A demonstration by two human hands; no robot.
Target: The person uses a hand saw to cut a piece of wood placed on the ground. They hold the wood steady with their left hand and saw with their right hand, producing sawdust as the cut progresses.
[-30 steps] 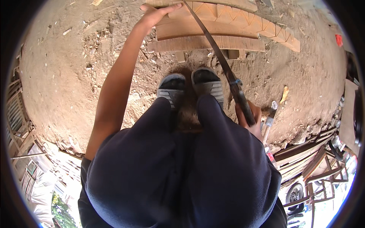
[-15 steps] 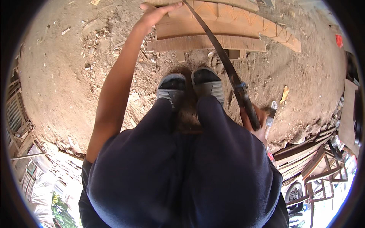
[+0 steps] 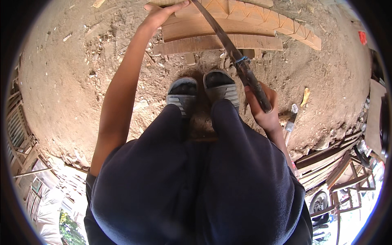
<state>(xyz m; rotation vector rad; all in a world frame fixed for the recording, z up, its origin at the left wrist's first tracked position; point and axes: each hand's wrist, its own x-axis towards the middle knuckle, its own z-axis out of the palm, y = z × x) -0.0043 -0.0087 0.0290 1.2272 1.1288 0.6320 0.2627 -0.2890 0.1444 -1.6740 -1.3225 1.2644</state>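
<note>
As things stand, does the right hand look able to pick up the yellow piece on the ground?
Probably not: the right hand is closed around the handle of the long-bladed tool. The yellow piece lies to that hand's right, likely within reach once the tool is put down.

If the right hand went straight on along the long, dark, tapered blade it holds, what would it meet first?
Probably the nearest long brown wooden plank, which lies across the line ahead of the right hand. Depth is unclear, though, so the hand might pass above it.

Bladed tool [image 3: 233,52] cropped at top
</note>
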